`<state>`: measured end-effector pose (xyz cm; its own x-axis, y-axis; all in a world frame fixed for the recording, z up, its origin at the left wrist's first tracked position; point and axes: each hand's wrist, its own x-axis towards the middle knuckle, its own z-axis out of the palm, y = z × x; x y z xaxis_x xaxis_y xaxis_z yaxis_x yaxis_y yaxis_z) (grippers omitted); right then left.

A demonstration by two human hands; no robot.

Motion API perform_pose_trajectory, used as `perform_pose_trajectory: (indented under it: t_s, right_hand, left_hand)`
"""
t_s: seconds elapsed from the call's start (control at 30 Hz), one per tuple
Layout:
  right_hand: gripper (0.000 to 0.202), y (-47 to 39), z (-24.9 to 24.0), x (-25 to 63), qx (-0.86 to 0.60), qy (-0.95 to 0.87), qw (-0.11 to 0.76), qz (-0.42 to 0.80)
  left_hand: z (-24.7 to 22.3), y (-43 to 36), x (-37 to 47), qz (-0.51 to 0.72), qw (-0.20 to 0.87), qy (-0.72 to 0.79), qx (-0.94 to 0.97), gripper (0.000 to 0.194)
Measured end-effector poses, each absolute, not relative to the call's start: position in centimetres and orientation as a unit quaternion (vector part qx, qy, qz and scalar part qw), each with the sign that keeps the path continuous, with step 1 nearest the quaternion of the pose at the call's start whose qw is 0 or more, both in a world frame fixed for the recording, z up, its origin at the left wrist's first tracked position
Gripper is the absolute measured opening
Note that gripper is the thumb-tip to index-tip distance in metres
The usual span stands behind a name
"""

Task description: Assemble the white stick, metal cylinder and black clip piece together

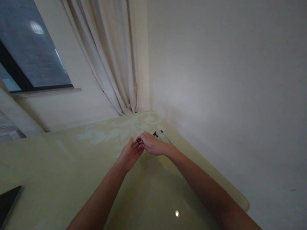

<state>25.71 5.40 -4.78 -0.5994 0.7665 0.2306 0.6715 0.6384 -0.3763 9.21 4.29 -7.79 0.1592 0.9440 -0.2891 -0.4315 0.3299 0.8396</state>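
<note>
Both my hands meet above the far part of the table, close to the corner of the room. My left hand [130,155] has its thumb raised and its fingers stretched toward the right. My right hand [152,144] reaches over them, its fingers bent and pinched at a small dark ring-like thing [138,143] by the left fingers. Whether that thing sits around a finger is too small to tell. Just behind my right hand lies a small black-and-white object [156,134], partly hidden by it. Beside that is a thin white stick-like object [166,136] with a dark tip.
A glossy pale yellow-green table [67,176] spreads under my arms, its right edge along a plain wall [234,86]. A flat dark panel [4,208] lies at the left. Beyond the table hang a beige curtain [110,50] and a dark-framed window [34,43].
</note>
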Motion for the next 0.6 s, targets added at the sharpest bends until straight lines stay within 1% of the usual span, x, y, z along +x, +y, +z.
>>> perform_pose_trajectory:
  t_s: [0.17,0.23,0.3,0.37,0.47,0.53,0.6]
  right_hand:
    - [0.019,4.6,-5.0,24.5,-0.418,-0.900,0.115,0.052]
    - [0.029,4.5,-4.8,24.4,-0.416,-0.900,0.117,0.058]
    - [0.042,4.7,-4.3,25.0,-0.423,-0.893,0.141,0.069]
    - [0.048,5.1,-3.8,26.1,-0.475,-0.865,0.151,0.061]
    - [0.038,5.7,-3.6,28.4,-0.607,-0.789,0.097,0.033]
    - [0.031,6.1,-3.9,29.6,-0.651,-0.756,0.060,0.037]
    - [0.028,6.3,-4.3,30.3,-0.672,-0.738,0.033,0.048]
  left_hand:
    - [-7.3,4.7,10.4,0.488,0.726,0.428,0.226,0.042]
    - [-7.2,4.7,10.4,0.490,0.729,0.432,0.206,0.044]
    - [-7.1,4.7,9.8,0.491,0.726,0.443,0.188,0.046]
    - [-7.0,4.7,8.3,0.491,0.718,0.463,0.171,0.046]
    - [-6.8,4.8,5.1,0.479,0.701,0.504,0.159,0.036]
    - [-6.6,4.9,2.7,0.464,0.689,0.534,0.157,0.027]
    - [-6.4,5.0,0.7,0.458,0.673,0.560,0.157,0.021]
